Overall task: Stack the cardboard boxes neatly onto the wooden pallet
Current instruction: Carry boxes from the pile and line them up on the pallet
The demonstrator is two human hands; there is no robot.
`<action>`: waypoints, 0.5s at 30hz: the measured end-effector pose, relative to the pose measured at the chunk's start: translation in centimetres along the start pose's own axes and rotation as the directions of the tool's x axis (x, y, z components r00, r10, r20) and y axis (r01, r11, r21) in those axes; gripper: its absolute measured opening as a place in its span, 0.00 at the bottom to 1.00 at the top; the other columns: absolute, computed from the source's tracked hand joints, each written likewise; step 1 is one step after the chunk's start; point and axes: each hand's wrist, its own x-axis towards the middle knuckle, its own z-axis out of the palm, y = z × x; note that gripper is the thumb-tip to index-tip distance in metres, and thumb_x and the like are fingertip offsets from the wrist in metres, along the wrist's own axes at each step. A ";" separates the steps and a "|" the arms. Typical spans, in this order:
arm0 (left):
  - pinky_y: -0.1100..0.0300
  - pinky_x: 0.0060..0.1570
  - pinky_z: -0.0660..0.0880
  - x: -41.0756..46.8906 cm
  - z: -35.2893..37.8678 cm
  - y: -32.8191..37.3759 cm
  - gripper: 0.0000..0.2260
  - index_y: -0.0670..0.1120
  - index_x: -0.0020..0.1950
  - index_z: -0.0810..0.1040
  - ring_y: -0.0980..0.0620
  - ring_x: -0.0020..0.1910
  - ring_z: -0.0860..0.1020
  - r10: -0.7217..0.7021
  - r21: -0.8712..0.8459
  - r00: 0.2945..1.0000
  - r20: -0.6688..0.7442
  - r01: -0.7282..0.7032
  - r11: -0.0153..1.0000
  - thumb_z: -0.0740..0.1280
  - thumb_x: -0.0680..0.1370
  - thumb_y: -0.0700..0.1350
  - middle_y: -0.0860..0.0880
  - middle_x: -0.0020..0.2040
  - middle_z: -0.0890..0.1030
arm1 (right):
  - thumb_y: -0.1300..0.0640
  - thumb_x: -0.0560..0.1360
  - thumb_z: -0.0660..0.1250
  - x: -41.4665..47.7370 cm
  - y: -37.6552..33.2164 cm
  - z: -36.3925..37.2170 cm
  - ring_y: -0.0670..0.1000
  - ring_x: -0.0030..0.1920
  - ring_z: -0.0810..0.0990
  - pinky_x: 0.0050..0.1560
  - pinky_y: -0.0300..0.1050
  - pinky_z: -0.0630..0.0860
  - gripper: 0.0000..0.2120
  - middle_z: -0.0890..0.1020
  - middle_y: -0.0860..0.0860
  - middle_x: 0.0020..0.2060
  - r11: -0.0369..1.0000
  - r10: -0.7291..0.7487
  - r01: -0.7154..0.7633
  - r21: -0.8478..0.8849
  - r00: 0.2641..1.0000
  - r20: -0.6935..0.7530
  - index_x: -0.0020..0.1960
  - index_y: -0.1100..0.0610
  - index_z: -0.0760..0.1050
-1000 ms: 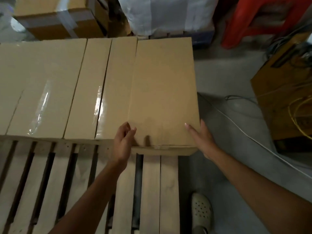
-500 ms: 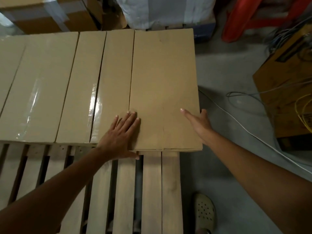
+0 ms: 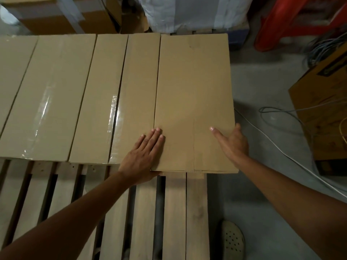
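Observation:
A row of flat brown cardboard boxes lies across the far half of the wooden pallet [image 3: 174,212]. The rightmost box [image 3: 193,94] sits beside a taped box [image 3: 135,94], and its near edge sticks out a little past the others. My left hand [image 3: 144,156] rests flat with straight fingers on the near left corner of the rightmost box, across the seam with its neighbour. My right hand [image 3: 232,143] lies open against the box's near right edge, fingers pointing over the top.
Bare pallet slats fill the near half. A taped carton [image 3: 62,14] and a white wrapped bundle [image 3: 191,12] stand behind the row. On the grey floor to the right are a red stool [image 3: 293,17], a cable [image 3: 281,152] and a printed carton [image 3: 323,113]. My shoe [image 3: 232,241] stands beside the pallet.
My left hand went from gripping the box's near corner to lying flat on top. The box slid a little farther onto the pallet, and my right hand shifted along its right edge.

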 end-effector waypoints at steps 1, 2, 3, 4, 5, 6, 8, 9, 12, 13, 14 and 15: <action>0.45 0.78 0.44 0.0 0.0 0.0 0.59 0.41 0.82 0.42 0.41 0.81 0.43 -0.001 0.001 1.000 -0.004 0.001 1.000 0.71 0.68 0.70 0.40 0.82 0.42 | 0.34 0.72 0.70 0.0 -0.2 0.0 0.64 0.65 0.76 0.60 0.53 0.76 0.43 0.77 0.61 0.67 1.000 0.003 -0.003 -0.004 1.000 0.000 0.75 0.61 0.61; 0.45 0.78 0.45 -0.1 0.0 0.0 0.58 0.40 0.82 0.43 0.41 0.81 0.43 -0.003 -0.002 1.000 -0.008 0.003 1.000 0.71 0.68 0.69 0.40 0.82 0.43 | 0.33 0.72 0.70 0.1 -0.3 0.0 0.64 0.65 0.76 0.61 0.53 0.76 0.44 0.76 0.61 0.67 1.000 0.006 -0.006 -0.005 1.000 0.002 0.75 0.61 0.61; 0.45 0.78 0.45 -0.1 0.0 -0.1 0.57 0.40 0.82 0.43 0.41 0.81 0.44 -0.005 -0.005 1.000 -0.013 0.005 1.000 0.71 0.69 0.68 0.40 0.82 0.43 | 0.33 0.72 0.70 0.2 -0.4 0.0 0.64 0.65 0.76 0.61 0.54 0.76 0.45 0.76 0.61 0.67 1.000 0.006 -0.006 -0.002 1.000 0.004 0.75 0.61 0.61; 0.46 0.78 0.45 -0.1 0.1 -0.1 0.57 0.40 0.82 0.44 0.42 0.81 0.44 -0.005 -0.007 1.000 -0.020 0.005 1.000 0.71 0.69 0.68 0.40 0.82 0.44 | 0.32 0.71 0.70 0.3 -0.4 0.0 0.64 0.64 0.77 0.61 0.55 0.77 0.45 0.77 0.61 0.66 1.000 0.011 -0.011 0.004 1.000 0.006 0.75 0.60 0.61; 0.46 0.78 0.46 -0.1 0.1 -0.2 0.56 0.40 0.82 0.44 0.42 0.81 0.44 -0.003 -0.009 1.000 -0.024 0.003 1.000 0.71 0.70 0.68 0.40 0.82 0.44 | 0.31 0.71 0.70 0.4 -0.5 0.0 0.64 0.64 0.77 0.60 0.56 0.77 0.45 0.77 0.61 0.66 1.000 0.012 -0.012 0.007 1.000 0.006 0.74 0.60 0.62; 0.46 0.78 0.46 -0.1 0.2 -0.2 0.56 0.40 0.82 0.44 0.42 0.81 0.45 0.000 -0.011 1.000 -0.026 -0.001 1.000 0.71 0.70 0.68 0.39 0.82 0.44 | 0.31 0.70 0.70 0.5 -0.4 0.0 0.64 0.62 0.78 0.60 0.56 0.78 0.44 0.78 0.60 0.65 1.000 0.010 -0.010 0.009 1.000 0.005 0.72 0.60 0.63; 0.45 0.77 0.47 -0.1 0.2 -0.3 0.56 0.40 0.82 0.44 0.41 0.81 0.46 0.003 -0.010 0.999 -0.034 -0.003 1.000 0.70 0.69 0.68 0.39 0.82 0.45 | 0.30 0.69 0.70 0.5 -0.3 0.0 0.63 0.61 0.79 0.58 0.56 0.78 0.42 0.79 0.59 0.63 1.000 0.003 -0.003 0.014 1.000 -0.001 0.69 0.59 0.65; 0.45 0.77 0.48 -0.1 0.2 -0.3 0.56 0.40 0.82 0.45 0.41 0.81 0.46 0.004 -0.008 0.999 -0.036 -0.005 1.000 0.71 0.69 0.68 0.39 0.82 0.46 | 0.30 0.69 0.70 0.5 -0.3 0.1 0.63 0.61 0.78 0.59 0.56 0.78 0.42 0.79 0.59 0.63 1.000 0.005 -0.005 0.014 1.000 -0.002 0.69 0.59 0.65; 0.45 0.78 0.47 -0.3 0.3 -0.5 0.57 0.40 0.82 0.45 0.41 0.81 0.46 0.009 -0.009 0.999 -0.037 -0.009 1.000 0.70 0.69 0.69 0.39 0.82 0.45 | 0.30 0.69 0.70 0.5 -0.2 0.3 0.64 0.64 0.77 0.61 0.55 0.77 0.45 0.78 0.60 0.65 1.000 0.025 -0.025 0.011 1.000 0.007 0.73 0.59 0.63; 0.45 0.78 0.47 -0.4 0.3 -0.5 0.57 0.40 0.82 0.44 0.42 0.81 0.45 0.007 -0.016 0.999 -0.037 -0.008 1.000 0.71 0.69 0.69 0.40 0.82 0.45 | 0.30 0.69 0.70 0.5 -0.2 0.4 0.64 0.64 0.77 0.61 0.55 0.77 0.45 0.78 0.60 0.66 1.000 0.026 -0.026 0.016 1.000 0.008 0.73 0.59 0.63; 0.45 0.78 0.47 -0.4 0.4 -0.6 0.57 0.40 0.82 0.44 0.42 0.81 0.45 0.007 -0.023 0.999 -0.035 -0.008 1.000 0.71 0.69 0.69 0.40 0.82 0.45 | 0.30 0.69 0.70 0.4 -0.2 0.4 0.64 0.64 0.77 0.61 0.56 0.77 0.45 0.78 0.60 0.66 0.999 0.024 -0.024 0.024 1.000 0.007 0.73 0.59 0.63; 0.44 0.78 0.48 -0.4 0.4 -0.6 0.57 0.40 0.82 0.44 0.42 0.81 0.45 0.008 -0.027 0.999 -0.037 -0.009 1.000 0.71 0.69 0.69 0.40 0.82 0.45 | 0.30 0.69 0.70 0.4 -0.1 0.4 0.63 0.64 0.77 0.61 0.56 0.77 0.45 0.78 0.59 0.66 0.999 0.021 -0.021 0.029 1.000 0.005 0.73 0.59 0.63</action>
